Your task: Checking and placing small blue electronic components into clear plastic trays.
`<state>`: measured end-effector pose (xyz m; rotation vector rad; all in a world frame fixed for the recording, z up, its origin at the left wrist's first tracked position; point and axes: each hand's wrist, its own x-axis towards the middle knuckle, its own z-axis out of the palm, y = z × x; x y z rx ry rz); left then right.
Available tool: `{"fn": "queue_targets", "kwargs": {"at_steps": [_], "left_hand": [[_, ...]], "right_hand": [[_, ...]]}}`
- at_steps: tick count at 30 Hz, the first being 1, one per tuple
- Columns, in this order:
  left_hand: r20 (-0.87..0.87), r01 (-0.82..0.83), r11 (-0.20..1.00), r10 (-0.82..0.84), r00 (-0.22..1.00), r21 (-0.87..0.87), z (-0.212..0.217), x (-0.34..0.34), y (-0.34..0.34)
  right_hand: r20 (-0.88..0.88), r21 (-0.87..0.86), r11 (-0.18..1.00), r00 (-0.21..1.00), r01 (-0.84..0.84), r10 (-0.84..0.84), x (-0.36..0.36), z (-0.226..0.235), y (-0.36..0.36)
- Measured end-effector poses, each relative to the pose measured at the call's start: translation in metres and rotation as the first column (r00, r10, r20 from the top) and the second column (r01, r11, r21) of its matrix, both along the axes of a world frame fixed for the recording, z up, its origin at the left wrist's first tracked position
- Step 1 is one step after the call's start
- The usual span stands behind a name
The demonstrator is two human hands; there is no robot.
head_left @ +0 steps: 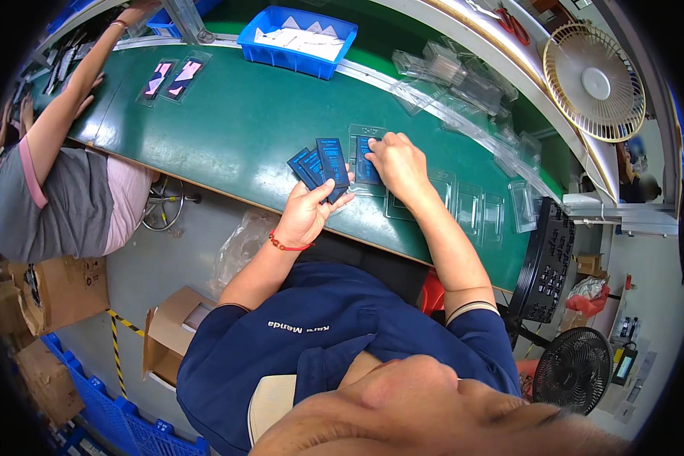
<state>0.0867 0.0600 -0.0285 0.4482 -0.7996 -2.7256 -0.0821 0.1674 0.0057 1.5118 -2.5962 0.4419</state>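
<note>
Head: left fingers (324,190) tight on dark cards (330,158), right fingers (380,154) at tray (363,129), grip unclear.

Left forearm (254,275) angled forward and inward; left hand (305,213) palm up, thumb (321,190) across the top, fingers (343,202) extended beneath, gripping. Right forearm (452,239) reaches forward and slightly inward, elbow bent; right hand (399,163) palm down, fingers curled, fingertips bunched toward the left.
</note>
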Motion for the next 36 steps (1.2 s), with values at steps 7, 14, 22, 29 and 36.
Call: {"fn": "queue_targets", "kwargs": {"at_steps": [7,14,22,29,36], "left_hand": [[0.080,-0.037,0.994,0.046,0.996,-0.108,-0.001,-0.004,0.007],[0.116,0.190,0.940,-0.163,0.980,-0.283,0.007,-0.006,0.037],[0.045,0.370,0.928,-0.368,0.929,-0.047,-0.006,-0.008,0.058],[0.075,0.367,0.923,-0.361,0.930,-0.112,-0.003,-0.009,0.060],[0.171,0.242,0.945,-0.207,0.963,-0.220,0.000,-0.021,0.065]], "right_hand": [[-0.177,-0.169,0.980,0.981,-0.104,0.074,0.003,0.007,0.015],[0.836,-0.375,0.894,0.507,0.247,0.210,0.007,0.018,0.071],[0.543,-0.086,0.982,0.834,0.168,-0.096,-0.007,0.011,0.092],[0.103,0.084,0.995,0.993,0.054,-0.062,0.003,0.019,0.088],[-0.014,0.040,0.997,0.998,0.069,-0.069,0.018,0.012,0.085]]}}
